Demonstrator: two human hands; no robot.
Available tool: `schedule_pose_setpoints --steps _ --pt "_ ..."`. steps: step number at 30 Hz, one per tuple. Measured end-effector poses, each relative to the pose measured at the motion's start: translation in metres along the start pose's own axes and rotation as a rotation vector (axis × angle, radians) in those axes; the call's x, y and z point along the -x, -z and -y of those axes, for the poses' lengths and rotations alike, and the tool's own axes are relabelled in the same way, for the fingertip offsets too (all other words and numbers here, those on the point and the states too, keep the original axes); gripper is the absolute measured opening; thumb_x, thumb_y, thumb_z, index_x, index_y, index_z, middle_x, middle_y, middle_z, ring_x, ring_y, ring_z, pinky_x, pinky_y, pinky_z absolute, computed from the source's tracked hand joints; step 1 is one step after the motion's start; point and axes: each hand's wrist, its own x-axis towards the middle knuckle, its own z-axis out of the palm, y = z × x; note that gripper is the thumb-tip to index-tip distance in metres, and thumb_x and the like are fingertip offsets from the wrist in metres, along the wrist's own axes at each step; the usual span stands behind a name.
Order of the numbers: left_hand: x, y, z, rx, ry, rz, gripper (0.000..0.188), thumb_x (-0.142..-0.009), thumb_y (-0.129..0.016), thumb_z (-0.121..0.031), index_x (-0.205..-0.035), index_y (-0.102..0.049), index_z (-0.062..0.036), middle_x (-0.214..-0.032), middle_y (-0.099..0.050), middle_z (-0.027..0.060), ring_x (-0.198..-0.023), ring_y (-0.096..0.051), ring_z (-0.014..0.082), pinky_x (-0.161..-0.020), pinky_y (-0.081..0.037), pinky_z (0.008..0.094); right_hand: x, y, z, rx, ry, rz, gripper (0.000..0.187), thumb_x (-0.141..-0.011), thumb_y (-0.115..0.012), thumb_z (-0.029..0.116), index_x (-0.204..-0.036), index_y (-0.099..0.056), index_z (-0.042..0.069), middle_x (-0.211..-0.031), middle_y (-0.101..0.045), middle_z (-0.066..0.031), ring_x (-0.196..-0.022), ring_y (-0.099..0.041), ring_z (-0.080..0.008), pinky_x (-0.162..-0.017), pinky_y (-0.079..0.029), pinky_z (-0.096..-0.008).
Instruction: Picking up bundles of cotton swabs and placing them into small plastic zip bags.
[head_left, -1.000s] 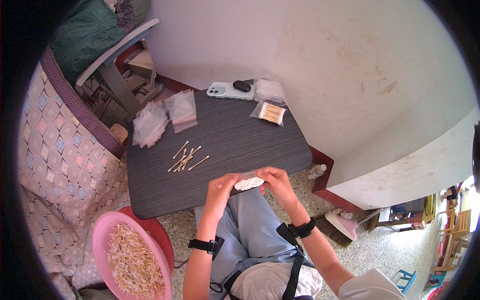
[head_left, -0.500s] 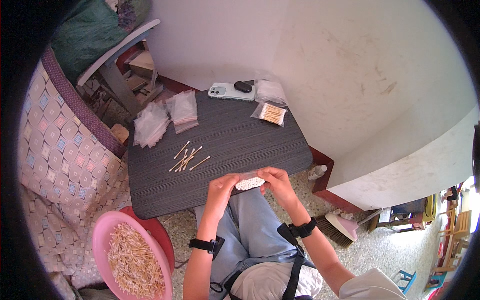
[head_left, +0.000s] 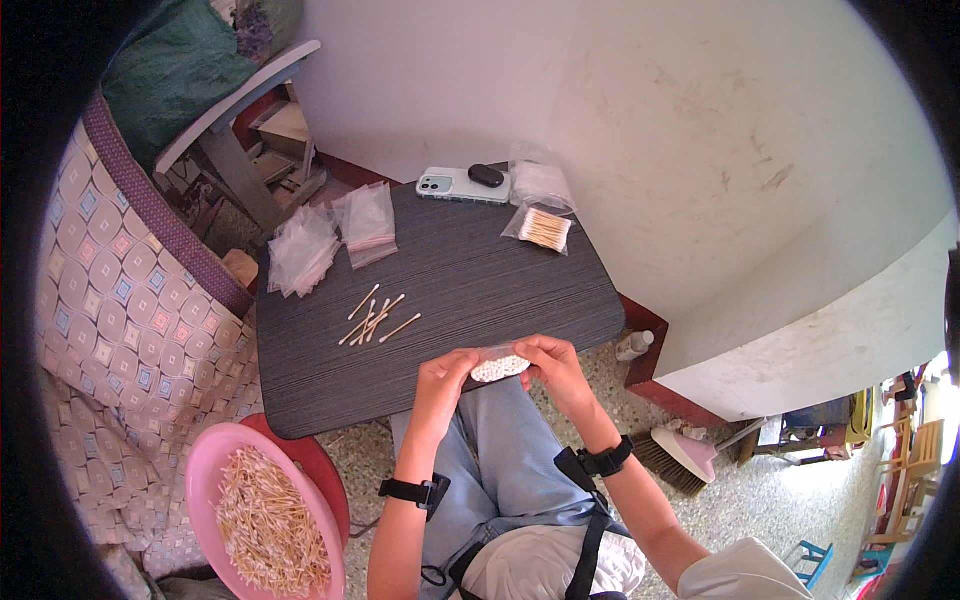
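Observation:
Between my two hands, at the near edge of the dark table (head_left: pixel 330 385), is a clear plastic bag of cotton swabs (head_left: pixel 500 368), its white tips packed together and facing me. My left hand (head_left: pixel 445 378) pinches the bag's left side. On its right side, my right hand (head_left: pixel 553 368) grips the top corner between thumb and fingers. Several loose cotton swabs (head_left: pixel 372 318) lie crossed on the table, beyond my left hand. A filled bag of cotton swabs (head_left: pixel 545 229) rests flat near the table's far right corner.
Two piles of clear zip bags (head_left: pixel 302 252) lie at the table's far left. A phone (head_left: pixel 450 185) with a black oval case (head_left: pixel 486 175) on it lies at the back. A pink basin (head_left: pixel 205 480) heaped with swabs stands lower left. A wall (head_left: pixel 700 150) borders the far right side.

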Motion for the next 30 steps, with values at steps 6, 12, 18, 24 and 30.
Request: schedule_pose_setpoints --steps 6,12,18,24,30 --pt "0.002 -0.004 -0.005 0.023 0.004 -0.001 0.019 -0.091 -0.059 -0.013 -0.094 -0.067 0.0036 -0.096 -0.066 0.0084 -0.089 -0.06 0.0125 -0.083 -0.045 0.0258 0.001 0.001 0.001 -0.004 0.01 0.009 0.018 -0.09 -0.064 0.017 -0.092 -0.067 -0.001 -0.074 -0.062 -0.0036 -0.059 -0.056 -0.0101 -0.053 -0.046 -0.0243" --pt "-0.001 0.0 0.001 0.015 -0.004 0.0 0.02 -0.092 -0.058 -0.013 -0.097 -0.068 0.0035 -0.094 -0.066 0.0063 -0.086 -0.059 0.0088 -0.077 -0.047 0.0227 0.001 0.0 0.001 0.001 0.01 0.015 0.019 -0.09 -0.063 0.017 -0.092 -0.067 -0.001 -0.074 -0.061 -0.0037 -0.059 -0.056 -0.0101 -0.053 -0.046 -0.0242" --pt "-0.001 0.002 0.002 -0.009 0.009 -0.016 0.02 -0.092 -0.058 -0.012 -0.097 -0.068 0.0039 -0.095 -0.066 0.0071 -0.086 -0.06 0.0094 -0.078 -0.048 0.0229 0.002 -0.002 0.002 0.001 0.008 0.013 0.02 -0.09 -0.064 0.018 -0.092 -0.067 -0.002 -0.074 -0.061 -0.0036 -0.059 -0.056 -0.0098 -0.053 -0.046 -0.0241" --pt "0.002 -0.007 -0.007 0.002 -0.007 -0.002 0.02 -0.093 -0.055 -0.011 -0.096 -0.068 0.0045 -0.096 -0.066 0.0087 -0.088 -0.062 0.0107 -0.08 -0.05 0.0251 0.0 0.001 0.0 0.013 0.008 -0.006 0.019 -0.09 -0.064 0.018 -0.092 -0.067 -0.001 -0.071 -0.06 -0.0029 -0.058 -0.056 -0.0094 -0.053 -0.046 -0.0236" --pt "0.001 -0.003 -0.004 0.023 -0.02 0.018 0.02 -0.094 -0.055 -0.011 -0.097 -0.068 0.0043 -0.096 -0.066 0.009 -0.088 -0.062 0.0109 -0.08 -0.05 0.0247 0.001 0.0 0.001 0.007 0.007 0.009 0.019 -0.09 -0.064 0.017 -0.092 -0.067 -0.001 -0.072 -0.061 -0.003 -0.058 -0.056 -0.0095 -0.053 -0.047 -0.0238"
